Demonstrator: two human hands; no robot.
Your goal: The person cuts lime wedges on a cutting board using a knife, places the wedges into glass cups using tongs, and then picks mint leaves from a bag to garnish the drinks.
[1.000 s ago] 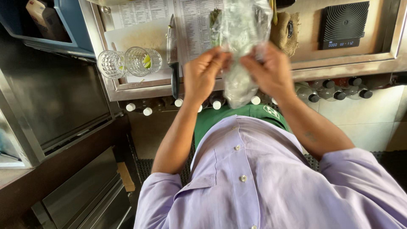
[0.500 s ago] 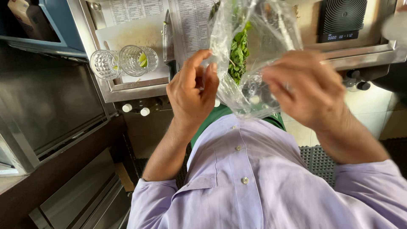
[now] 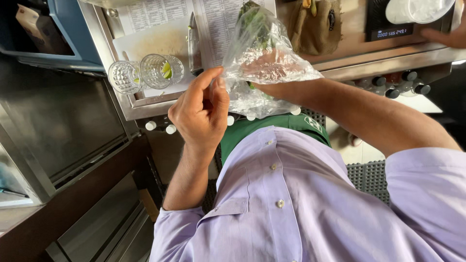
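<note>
Left hand (image 3: 201, 114) pinches mouth of clear crinkled plastic bag of green leaves (image 3: 252, 99), held above steel counter edge (image 3: 145, 107). Right hand (image 3: 264, 67) thrust inside bag, grip unclear. Two cut-glass tumblers (image 3: 145, 73) stand left; black digital scale (image 3: 388, 26) right.

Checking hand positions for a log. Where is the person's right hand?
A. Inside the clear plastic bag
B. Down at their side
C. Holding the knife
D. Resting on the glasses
A: the right hand shows through the clear bag of greens, while the left hand pinches the bag's edge.
</note>
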